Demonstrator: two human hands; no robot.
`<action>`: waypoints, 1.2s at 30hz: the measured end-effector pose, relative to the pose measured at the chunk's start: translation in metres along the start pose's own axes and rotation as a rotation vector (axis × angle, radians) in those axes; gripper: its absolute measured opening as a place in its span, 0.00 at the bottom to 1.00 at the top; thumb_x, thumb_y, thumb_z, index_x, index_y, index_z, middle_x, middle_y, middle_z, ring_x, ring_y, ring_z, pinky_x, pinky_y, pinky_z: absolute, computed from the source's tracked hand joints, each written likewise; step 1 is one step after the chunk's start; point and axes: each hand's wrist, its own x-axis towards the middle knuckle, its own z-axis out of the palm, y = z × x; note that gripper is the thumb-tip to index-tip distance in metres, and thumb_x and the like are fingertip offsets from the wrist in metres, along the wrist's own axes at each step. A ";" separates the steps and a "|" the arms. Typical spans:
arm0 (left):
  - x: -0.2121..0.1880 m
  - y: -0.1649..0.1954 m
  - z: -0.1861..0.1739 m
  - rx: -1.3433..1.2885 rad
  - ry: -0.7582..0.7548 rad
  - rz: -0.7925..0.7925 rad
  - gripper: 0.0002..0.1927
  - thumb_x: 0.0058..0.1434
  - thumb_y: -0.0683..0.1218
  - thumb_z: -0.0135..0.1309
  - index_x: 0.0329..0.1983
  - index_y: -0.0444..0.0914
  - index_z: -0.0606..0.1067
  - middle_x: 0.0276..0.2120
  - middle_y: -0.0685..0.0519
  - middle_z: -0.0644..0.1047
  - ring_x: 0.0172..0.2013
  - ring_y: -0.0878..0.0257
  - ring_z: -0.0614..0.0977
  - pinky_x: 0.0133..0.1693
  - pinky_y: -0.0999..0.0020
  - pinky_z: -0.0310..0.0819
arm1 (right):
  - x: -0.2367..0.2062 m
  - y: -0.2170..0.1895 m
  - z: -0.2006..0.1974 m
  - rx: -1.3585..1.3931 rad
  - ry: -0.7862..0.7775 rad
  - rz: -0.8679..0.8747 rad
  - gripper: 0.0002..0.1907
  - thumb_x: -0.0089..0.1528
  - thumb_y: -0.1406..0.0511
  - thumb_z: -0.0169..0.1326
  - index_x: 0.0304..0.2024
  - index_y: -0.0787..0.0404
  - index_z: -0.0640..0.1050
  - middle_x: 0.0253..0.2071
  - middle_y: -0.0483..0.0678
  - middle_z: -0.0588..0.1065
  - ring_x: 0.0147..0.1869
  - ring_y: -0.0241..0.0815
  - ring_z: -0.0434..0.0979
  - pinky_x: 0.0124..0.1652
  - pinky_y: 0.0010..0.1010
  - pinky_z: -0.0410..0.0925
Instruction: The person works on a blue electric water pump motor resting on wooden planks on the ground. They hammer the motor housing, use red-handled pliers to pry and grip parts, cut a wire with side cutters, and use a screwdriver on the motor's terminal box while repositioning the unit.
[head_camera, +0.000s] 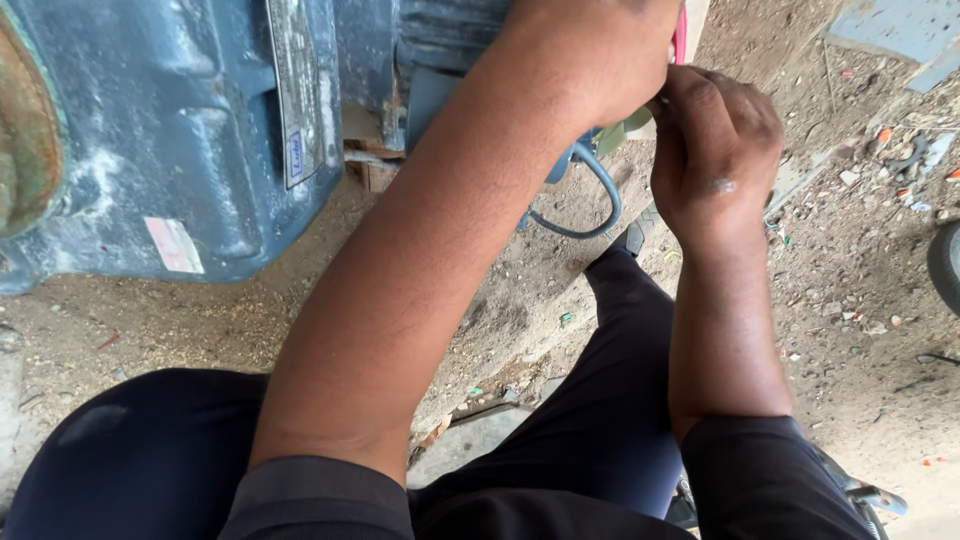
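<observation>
trousers (620, 420) in dark cloth lie nearest us, over the dirt ground (860, 300). beyond them our two forearms converge upward. the right hand (715, 150) is closed, fingers pinching a small pale part (632, 125); the left hand (590, 55) curls over the same part from the other side, touching it. a blue cable (600, 195) loops below toward the blue motor housing (180, 130), which lies to our left.

Both hands, left (590, 60) and right (715, 150), meeting beside blue machine (170, 140), blue cable (595, 200) looping below
</observation>
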 end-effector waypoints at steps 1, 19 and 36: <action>0.000 0.000 0.002 0.014 -0.076 -0.032 0.09 0.51 0.47 0.63 0.33 0.39 0.83 0.24 0.45 0.82 0.25 0.53 0.85 0.28 0.54 0.79 | 0.001 -0.001 0.001 -0.004 0.016 -0.015 0.10 0.67 0.79 0.54 0.50 0.67 0.75 0.44 0.55 0.79 0.46 0.55 0.81 0.45 0.43 0.72; -0.004 0.005 0.002 -0.114 -0.394 -0.163 0.11 0.66 0.50 0.54 0.36 0.41 0.82 0.19 0.50 0.79 0.17 0.67 0.81 0.19 0.69 0.76 | -0.007 -0.009 0.025 0.358 0.184 0.174 0.08 0.72 0.82 0.55 0.52 0.71 0.78 0.44 0.55 0.79 0.40 0.39 0.80 0.34 0.27 0.72; -0.004 0.008 0.001 -0.147 -0.373 -0.182 0.09 0.66 0.47 0.54 0.36 0.40 0.82 0.18 0.49 0.79 0.17 0.66 0.81 0.18 0.70 0.75 | -0.011 -0.008 0.031 0.200 0.203 0.249 0.05 0.73 0.79 0.59 0.50 0.69 0.80 0.36 0.51 0.81 0.34 0.36 0.80 0.31 0.25 0.66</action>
